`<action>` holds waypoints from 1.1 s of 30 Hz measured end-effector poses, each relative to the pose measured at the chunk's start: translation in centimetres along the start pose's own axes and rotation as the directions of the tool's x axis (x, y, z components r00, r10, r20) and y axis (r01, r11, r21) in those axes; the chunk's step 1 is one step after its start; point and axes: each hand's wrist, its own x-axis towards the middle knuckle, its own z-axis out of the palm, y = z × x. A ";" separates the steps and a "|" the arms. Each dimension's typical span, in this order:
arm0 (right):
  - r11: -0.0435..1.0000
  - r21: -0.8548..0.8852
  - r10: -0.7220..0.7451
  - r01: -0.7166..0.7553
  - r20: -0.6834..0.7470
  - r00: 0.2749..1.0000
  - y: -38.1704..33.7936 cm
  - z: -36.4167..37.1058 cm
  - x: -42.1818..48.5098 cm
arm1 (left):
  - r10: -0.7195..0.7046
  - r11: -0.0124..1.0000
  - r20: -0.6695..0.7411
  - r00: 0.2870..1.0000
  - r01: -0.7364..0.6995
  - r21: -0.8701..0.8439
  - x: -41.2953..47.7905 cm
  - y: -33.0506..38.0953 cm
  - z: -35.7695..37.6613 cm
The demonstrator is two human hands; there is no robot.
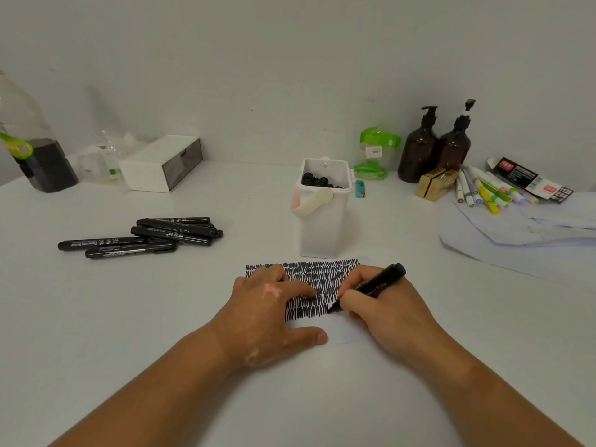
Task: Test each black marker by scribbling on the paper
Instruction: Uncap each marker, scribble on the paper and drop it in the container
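Head view: my right hand (380,304) pinches a black marker (371,287), tilted with its tip touching the paper (322,330) at the end of the lowest scribble row. My left hand (271,304) lies flat, fingers spread, pressing the paper onto the bench (129,317).

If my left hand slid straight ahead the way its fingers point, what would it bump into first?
Most likely the white tub standing just past the paper. The left hand lies flat on it, aimed forward and slightly right; depth is uncertain.
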 end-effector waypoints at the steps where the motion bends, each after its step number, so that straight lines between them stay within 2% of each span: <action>1: 1.000 0.000 0.002 -0.002 -0.007 1.000 0.0 0.0 0.0 | -0.001 1.000 -0.001 1.000 0.001 0.002 0.0 0.1 0.0; 4: 1.000 -0.003 0.009 -0.009 -0.052 0.999 0.3 0.0 0.2 | -0.004 1.000 -0.006 1.000 0.004 -0.003 0.0 0.2 -0.1; 10: 1.000 0.011 0.011 -0.011 -0.004 1.000 0.1 0.0 0.0 | -0.012 1.000 0.011 1.000 0.012 0.012 -0.1 0.4 -0.3; 12: 1.000 0.021 0.006 -0.006 -0.030 1.000 0.1 0.1 0.0 | -0.015 1.000 0.016 1.000 0.015 0.018 -0.1 0.5 -0.4; 14: 0.995 0.104 0.012 -0.004 -0.080 0.997 0.2 -0.1 0.1 | -0.013 1.000 -0.011 1.000 0.013 -0.010 -0.2 0.6 -0.4; 16: 0.962 0.272 0.046 -0.017 -0.100 0.994 0.0 -0.4 0.1 | -0.018 0.987 -0.084 0.996 0.004 -0.158 -0.2 0.7 -0.6; 18: 0.897 0.442 0.077 -0.028 -0.095 0.993 -0.1 -0.7 0.2 | -0.078 0.918 -0.121 0.990 0.024 -0.396 -0.1 0.6 -1.0; 21: 0.846 0.533 0.077 -0.013 -0.097 0.992 -0.2 -1.2 0.3 | -0.190 0.766 -0.116 0.975 0.073 -0.638 -0.2 0.3 -1.8; 24: 0.838 0.544 0.025 0.044 -0.119 0.993 0.0 -1.6 0.4 | -0.224 0.681 -0.139 0.965 0.053 -0.731 -0.1 0.1 -1.8; 27: 0.817 0.571 -0.006 0.077 -0.125 0.992 -0.1 -1.8 0.4 | -0.250 0.517 -0.127 0.960 0.021 -0.856 0.1 -0.2 -1.8; 29: 0.756 0.652 -0.004 0.062 -0.090 0.996 -0.5 -2.0 0.3 | -0.244 0.434 -0.077 0.967 0.038 -0.900 0.2 -0.3 -1.9; 33: 0.652 0.757 0.012 0.039 -0.062 0.998 -1.0 -2.4 0.1 | -0.229 0.349 -0.033 0.973 0.050 -0.936 0.2 -0.1 -2.0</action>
